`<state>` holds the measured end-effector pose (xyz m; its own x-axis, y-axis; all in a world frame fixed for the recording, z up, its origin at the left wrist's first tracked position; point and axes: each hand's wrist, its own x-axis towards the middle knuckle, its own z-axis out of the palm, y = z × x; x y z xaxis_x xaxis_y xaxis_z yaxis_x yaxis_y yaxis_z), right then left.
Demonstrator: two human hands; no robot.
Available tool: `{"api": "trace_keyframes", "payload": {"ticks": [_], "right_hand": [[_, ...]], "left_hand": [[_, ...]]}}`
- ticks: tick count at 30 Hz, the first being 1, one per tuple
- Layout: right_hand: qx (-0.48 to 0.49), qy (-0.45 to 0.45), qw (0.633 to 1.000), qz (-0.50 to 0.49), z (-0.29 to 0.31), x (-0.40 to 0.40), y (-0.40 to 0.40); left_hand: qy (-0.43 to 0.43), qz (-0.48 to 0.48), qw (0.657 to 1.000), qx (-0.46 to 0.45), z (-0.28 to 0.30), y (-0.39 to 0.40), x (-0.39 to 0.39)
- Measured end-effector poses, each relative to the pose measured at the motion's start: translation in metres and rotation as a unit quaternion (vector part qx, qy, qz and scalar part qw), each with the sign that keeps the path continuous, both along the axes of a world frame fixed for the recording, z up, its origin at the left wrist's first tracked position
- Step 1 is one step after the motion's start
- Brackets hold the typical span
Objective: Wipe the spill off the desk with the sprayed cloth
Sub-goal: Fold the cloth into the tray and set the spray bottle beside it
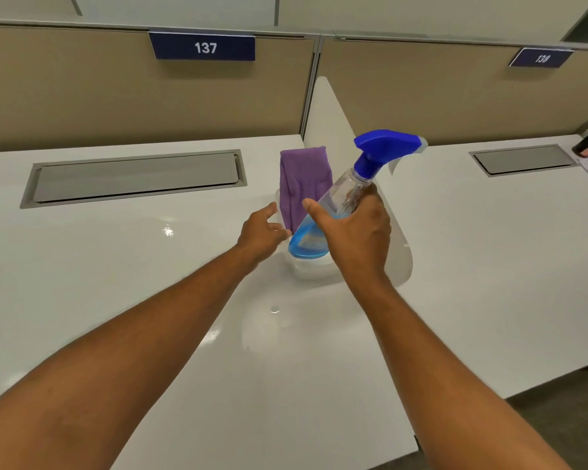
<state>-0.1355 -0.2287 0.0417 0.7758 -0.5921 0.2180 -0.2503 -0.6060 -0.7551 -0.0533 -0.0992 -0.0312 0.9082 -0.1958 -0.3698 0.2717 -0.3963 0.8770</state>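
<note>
White desk (116, 266), cloth (302, 184) beside left grip (263, 230)

The right hand (355, 232) grips a tilted clear plastic spray bottle (323, 215) with a blue trigger head and blue liquid. The left hand (263, 230), fingers spread, reaches toward a purple cloth (302, 184) standing in a clear container (311, 269) on the glossy white worktop (133, 266), where small droplets (275, 309) glisten.

Both forearms are bare to the frame's edge, no sleeve; left grip (263, 232) and right grip (353, 232) unadorned.
</note>
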Motion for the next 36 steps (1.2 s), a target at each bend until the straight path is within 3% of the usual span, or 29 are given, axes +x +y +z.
{"api": "trace_keyframes", "payload": {"ticks": [6,13,23,29,32,34,36], "right_hand": [[-0.027,-0.009,0.999,-0.02,-0.012,0.011,-0.012],[-0.038,0.052,0.998,0.003,-0.042,0.007,-0.013],[-0.037,0.073,0.997,-0.004,-0.067,0.0,-0.011],[0.009,0.051,0.998,0.028,-0.071,-0.012,-0.007],[0.037,0.043,0.998,-0.029,-0.068,-0.034,0.004],[0.028,0.005,0.996,-0.08,-0.068,-0.055,0.027],[0.038,-0.03,0.997,-0.053,-0.066,-0.068,0.066]], "left_hand": [[0.012,0.015,1.0,-0.009,0.002,-0.004,-0.001],[0.018,0.021,0.999,-0.027,-0.001,-0.004,-0.002],[-0.023,0.018,1.0,-0.003,-0.003,-0.002,-0.015],[-0.087,-0.007,0.996,0.022,0.004,0.026,-0.031],[-0.13,-0.007,0.991,0.035,0.015,0.055,-0.041],[-0.182,-0.01,0.981,0.069,0.023,0.079,-0.05],[-0.252,0.004,0.962,0.108,0.034,0.104,-0.058]]}}
